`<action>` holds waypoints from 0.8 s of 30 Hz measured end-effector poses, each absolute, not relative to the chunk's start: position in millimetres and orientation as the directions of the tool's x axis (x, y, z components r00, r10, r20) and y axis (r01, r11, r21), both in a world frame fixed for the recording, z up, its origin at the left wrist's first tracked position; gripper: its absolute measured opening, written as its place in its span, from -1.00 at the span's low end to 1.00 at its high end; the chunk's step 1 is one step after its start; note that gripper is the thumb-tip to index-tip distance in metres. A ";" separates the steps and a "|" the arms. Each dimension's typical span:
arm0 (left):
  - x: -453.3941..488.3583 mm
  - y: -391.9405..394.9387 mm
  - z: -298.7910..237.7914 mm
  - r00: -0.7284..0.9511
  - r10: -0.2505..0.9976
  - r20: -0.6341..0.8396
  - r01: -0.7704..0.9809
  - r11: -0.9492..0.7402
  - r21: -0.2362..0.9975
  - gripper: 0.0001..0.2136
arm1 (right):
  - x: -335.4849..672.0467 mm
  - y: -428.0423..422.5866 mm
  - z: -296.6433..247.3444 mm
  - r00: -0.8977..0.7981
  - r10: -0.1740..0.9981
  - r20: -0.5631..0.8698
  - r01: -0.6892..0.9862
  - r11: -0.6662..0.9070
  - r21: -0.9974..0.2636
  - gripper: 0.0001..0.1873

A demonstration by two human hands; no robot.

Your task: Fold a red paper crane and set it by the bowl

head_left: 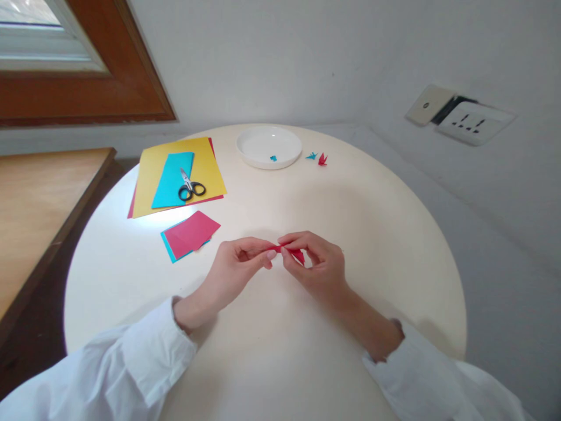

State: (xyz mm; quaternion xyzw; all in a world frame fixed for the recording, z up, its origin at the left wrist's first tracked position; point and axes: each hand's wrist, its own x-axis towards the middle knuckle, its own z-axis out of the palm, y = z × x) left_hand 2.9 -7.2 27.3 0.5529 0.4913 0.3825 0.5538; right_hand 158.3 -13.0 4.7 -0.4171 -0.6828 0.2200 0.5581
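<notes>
Between my two hands is a small piece of folded red paper [298,255], held just above the front middle of the table. My left hand [239,266] pinches its left end between thumb and forefinger. On the other side my right hand [318,263] grips it with thumb and fingers, and a pointed red flap shows under those fingers. Much of the fold is hidden by the fingertips. Left of my left hand lie cut rectangles of red paper [193,233] on top of blue paper [170,250].
The round white table [385,245] bears a white dish [245,161] with a blue paper scrap, a blue paper crane [311,156] and a red folded paper figure [322,159]. Black-handled scissors [186,181] lie on blue and yellow sheets [149,181]. A wall socket [473,121] is at right.
</notes>
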 end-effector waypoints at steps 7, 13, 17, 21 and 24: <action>3.2 -6.1 26.3 0.186 0.973 -0.137 0.129 0.114 0.985 -0.87 | 157.3 -12.6 4.4 -0.047 0.813 0.581 0.313 0.564 -0.764 -0.87; 2.7 -6.9 25.9 0.175 0.974 -0.147 0.112 0.128 0.985 -0.86 | 157.3 -12.3 2.9 -0.047 0.812 0.581 0.301 0.566 -0.767 -0.86; 2.5 -7.4 24.5 0.175 0.972 -0.159 0.092 0.144 0.985 -0.84 | 157.3 -12.6 3.3 -0.049 0.814 0.579 0.294 0.566 -0.771 -0.86; 2.8 -7.4 21.6 0.195 0.970 -0.148 0.061 0.138 0.989 -0.84 | 157.2 -12.3 2.7 -0.053 0.806 0.589 0.308 0.574 -0.759 -0.85; 3.4 -7.8 21.8 0.220 0.966 -0.133 0.041 0.127 0.991 -0.84 | 157.6 -11.4 1.0 -0.056 0.803 0.593 0.301 0.580 -0.757 -0.85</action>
